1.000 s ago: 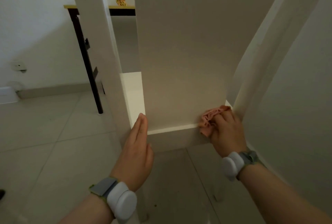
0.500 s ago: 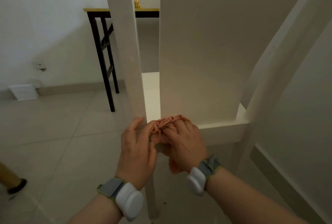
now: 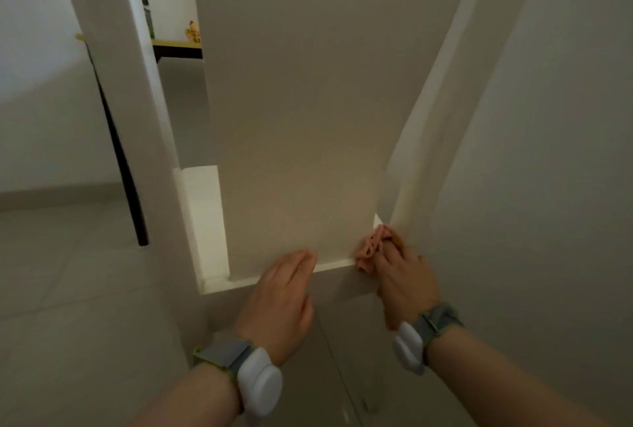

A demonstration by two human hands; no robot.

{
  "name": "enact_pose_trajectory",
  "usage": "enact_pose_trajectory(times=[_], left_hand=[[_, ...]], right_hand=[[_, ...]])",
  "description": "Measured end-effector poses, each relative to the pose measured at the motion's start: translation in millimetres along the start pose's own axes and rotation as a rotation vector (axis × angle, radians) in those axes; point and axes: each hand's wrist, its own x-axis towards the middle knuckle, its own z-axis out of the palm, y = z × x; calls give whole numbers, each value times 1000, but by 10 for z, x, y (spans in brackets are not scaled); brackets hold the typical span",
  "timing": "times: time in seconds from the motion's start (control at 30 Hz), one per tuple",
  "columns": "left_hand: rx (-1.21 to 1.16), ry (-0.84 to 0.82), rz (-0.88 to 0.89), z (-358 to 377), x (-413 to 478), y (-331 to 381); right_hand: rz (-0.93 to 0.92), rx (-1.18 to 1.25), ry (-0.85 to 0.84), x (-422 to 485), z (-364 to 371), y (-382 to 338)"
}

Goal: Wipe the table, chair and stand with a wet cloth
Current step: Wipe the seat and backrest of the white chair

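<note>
Room: tiled floor, black-legged table at back.
Stand: white, low ledge across its panel.
Left hand: fingers straight, flat on ledge's front edge.
Right hand: grips bunched pink cloth at ledge's right corner, apart from left hand.

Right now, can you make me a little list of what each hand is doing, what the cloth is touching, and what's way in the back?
left hand: flat, fingers straight, resting on the ledge of the white furniture
right hand: grips the pink cloth
cloth spot: bunched up, pressed into the ledge's right corner, beside the post
furniture kind: chair or stand, cannot tell
far back: yellow-topped table with a small figurine and a dark bottle
</note>
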Motion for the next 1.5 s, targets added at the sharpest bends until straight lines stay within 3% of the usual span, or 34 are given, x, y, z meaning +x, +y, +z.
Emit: enact_pose_trajectory(times=[0.17, 0.4, 0.57, 0.77, 0.83, 1.0, 1.27, 1.5], left_hand=[[8, 89, 75, -174, 323, 75], [202, 238, 122, -711, 826, 229], [335, 314, 104, -1128, 1116, 341], [409, 336, 53, -1396, 1271, 334], [443, 329, 58, -1400, 1282, 300], [454, 382, 71, -1497, 1353, 353], [501, 593, 111, -2156, 1808, 510], [607, 597, 99, -2469, 1877, 236]], right_hand=[[-128, -112, 148, 240, -315, 184], [-143, -240, 483, 750, -1339, 540], [8, -179, 533, 852, -1706, 661], [-252, -181, 346, 544, -1331, 796], [-290, -212, 402, 683, -1534, 878], [-156, -247, 643, 1119, -2321, 1051], [-104, -16, 839, 1218, -2534, 1081], [8, 221, 921, 1252, -2880, 1282]])
